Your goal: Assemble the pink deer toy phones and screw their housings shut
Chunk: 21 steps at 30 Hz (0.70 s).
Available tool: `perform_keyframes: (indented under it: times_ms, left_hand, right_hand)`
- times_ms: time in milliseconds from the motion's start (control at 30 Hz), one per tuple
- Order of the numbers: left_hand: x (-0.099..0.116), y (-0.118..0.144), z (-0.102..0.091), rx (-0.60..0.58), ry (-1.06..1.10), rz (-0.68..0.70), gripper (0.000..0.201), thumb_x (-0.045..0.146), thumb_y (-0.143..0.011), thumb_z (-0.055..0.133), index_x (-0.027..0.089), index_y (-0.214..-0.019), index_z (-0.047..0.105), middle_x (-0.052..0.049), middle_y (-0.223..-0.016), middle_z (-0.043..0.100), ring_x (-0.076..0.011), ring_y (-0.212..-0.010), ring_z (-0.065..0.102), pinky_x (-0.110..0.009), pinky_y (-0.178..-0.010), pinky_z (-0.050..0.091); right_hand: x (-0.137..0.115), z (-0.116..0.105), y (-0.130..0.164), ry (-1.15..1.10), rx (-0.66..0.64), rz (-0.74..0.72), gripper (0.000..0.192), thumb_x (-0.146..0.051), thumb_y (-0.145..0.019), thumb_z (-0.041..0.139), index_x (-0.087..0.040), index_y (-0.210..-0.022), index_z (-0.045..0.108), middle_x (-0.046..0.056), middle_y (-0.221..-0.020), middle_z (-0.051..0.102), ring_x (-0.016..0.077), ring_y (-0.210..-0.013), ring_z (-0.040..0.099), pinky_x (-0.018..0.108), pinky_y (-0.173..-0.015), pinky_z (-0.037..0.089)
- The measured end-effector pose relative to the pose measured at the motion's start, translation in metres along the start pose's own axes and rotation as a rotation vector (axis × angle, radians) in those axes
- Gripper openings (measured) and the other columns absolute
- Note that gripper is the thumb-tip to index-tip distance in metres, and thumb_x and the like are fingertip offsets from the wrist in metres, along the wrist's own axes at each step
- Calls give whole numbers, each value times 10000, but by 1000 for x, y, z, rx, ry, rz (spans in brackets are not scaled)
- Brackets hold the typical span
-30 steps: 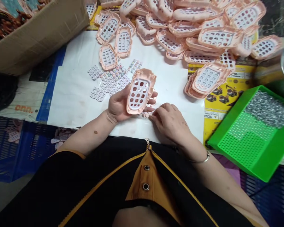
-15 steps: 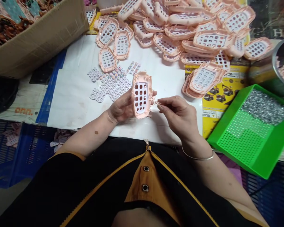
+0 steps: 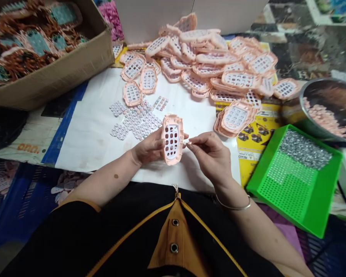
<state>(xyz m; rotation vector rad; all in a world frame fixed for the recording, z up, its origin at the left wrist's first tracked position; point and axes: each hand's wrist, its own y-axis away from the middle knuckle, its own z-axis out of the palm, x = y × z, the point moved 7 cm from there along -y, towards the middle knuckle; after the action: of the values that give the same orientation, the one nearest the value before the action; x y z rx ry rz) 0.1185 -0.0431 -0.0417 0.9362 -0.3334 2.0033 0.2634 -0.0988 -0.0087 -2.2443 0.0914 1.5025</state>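
Observation:
My left hand [image 3: 145, 150] grips a peach plastic phone-shaped shell [image 3: 172, 141] with a white inner face full of button holes, held upright above the white sheet [image 3: 89, 130]. Close at its right edge, my right hand [image 3: 212, 154] pinches a small pale part [image 3: 188, 142] between thumb and forefinger. Loose white keypad pieces [image 3: 137, 118] lie spread on the sheet just beyond the shell.
A big heap of similar peach shells [image 3: 219, 69] covers the far table. A green perforated tray [image 3: 294, 177] with small metal screws sits at right, a metal bowl [image 3: 328, 107] behind it. A cardboard box [image 3: 43, 50] of finished pieces stands at far left.
My right hand lifted from the sheet with a small part and came up beside the shell. My left hand turned the shell more upright. The view tilted upward.

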Motion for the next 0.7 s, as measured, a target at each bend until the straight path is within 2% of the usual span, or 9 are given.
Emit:
perform_keyframes:
  times_ms: [100,167,267,400,533,700]
  left_hand:
    - [3,0,-5,24,35,37,750,508,-619,893,225,-1256,617,-132,-1271,681,-304,-1074,693,-458,-888,572]
    - [3,0,-8,32,30,49,747,516,-630,884,222,-1263,618,-151,-1343,643,-329,-1098,684,-460,-839,585]
    - [1,0,-11,52,15,37,753,523,-622,885,221,-1258,622,-149,-1393,611,-321,-1066,692,-465,-820,594]
    - [1,1,-13,71,-3,45,756,525,-619,884,229,-1262,617,-140,-1397,616,-306,-1036,708,-442,-832,589]
    - [1,1,-12,66,-33,49,752,518,-625,882,205,-1260,631,-134,-1350,651,-293,-1071,703,-379,-839,582]
    - [2,1,-14,94,-9,25,774,540,-595,896,202,-1243,642,-133,-1318,673,-296,-1089,695,-360,-826,585]
  right_hand:
    - [-14,-1,0,-3,20,-133,113,-151,-814,747,-259,-845,764,6,-840,722,149,-802,691,308,-715,589]
    - [-23,2,1,5,-14,-215,167,-122,-839,719,-271,-891,774,3,-844,756,143,-775,712,295,-695,599]
    - [-35,8,7,86,-62,-344,200,-108,-880,670,-256,-974,766,26,-897,787,151,-797,743,287,-680,608]
    - [-45,16,15,248,-60,-530,185,-97,-909,627,-226,-994,728,46,-914,790,157,-832,746,289,-711,607]
    - [-50,22,18,337,-45,-637,190,-76,-903,615,-227,-988,692,40,-888,770,154,-791,711,292,-692,584]
    - [-56,27,20,355,-161,-722,276,-25,-888,535,-210,-1060,649,66,-929,754,163,-820,681,314,-727,574]
